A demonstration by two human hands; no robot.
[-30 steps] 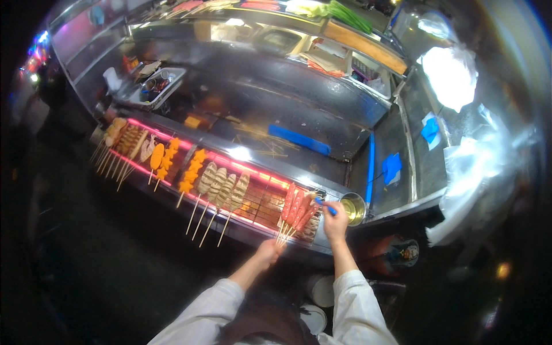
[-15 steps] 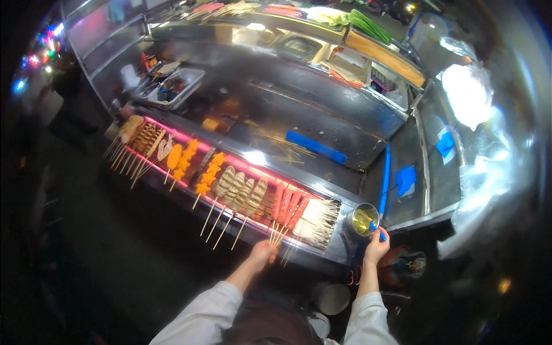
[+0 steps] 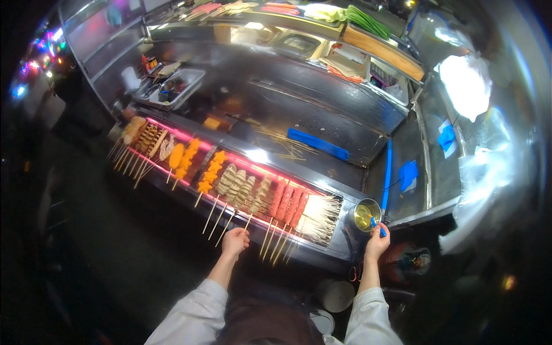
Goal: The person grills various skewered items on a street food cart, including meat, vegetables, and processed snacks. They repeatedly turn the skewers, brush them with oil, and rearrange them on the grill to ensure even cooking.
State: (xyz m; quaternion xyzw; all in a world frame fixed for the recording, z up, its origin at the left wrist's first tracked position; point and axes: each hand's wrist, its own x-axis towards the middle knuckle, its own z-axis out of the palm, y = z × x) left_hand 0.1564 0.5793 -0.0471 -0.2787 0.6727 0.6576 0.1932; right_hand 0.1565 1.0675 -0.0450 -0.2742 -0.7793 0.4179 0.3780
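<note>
My left hand (image 3: pixel 234 242) is closed round the stick of a skewer of pale, ridged food (image 3: pixel 262 194) at the front edge of the grill. To the left of that skewer lie several more of the same kind (image 3: pixel 234 187). Red sausage skewers (image 3: pixel 288 203) rest to its right, followed by a fan of white, thin-stranded skewers (image 3: pixel 323 217). At the grill's right end, my right hand (image 3: pixel 376 246) grips a blue-handled tool, seemingly a brush (image 3: pixel 383 232). Its lower end is in a round metal cup (image 3: pixel 376 206) of yellow liquid (image 3: pixel 362 217).
The long grill glows pink along its edges (image 3: pixel 198 146). Orange star-shaped skewers (image 3: pixel 212 172) and other skewers fill its left half. Behind it are loose sticks (image 3: pixel 284 144), a blue bar (image 3: pixel 318 144) and a white tray (image 3: pixel 195 78). Scissors (image 3: pixel 352 273) hang below the cup.
My left hand has moved left from the sausage sticks, letting them go, and now holds a pale ridged skewer. My right hand stays at the cup. The view has shifted slightly.
</note>
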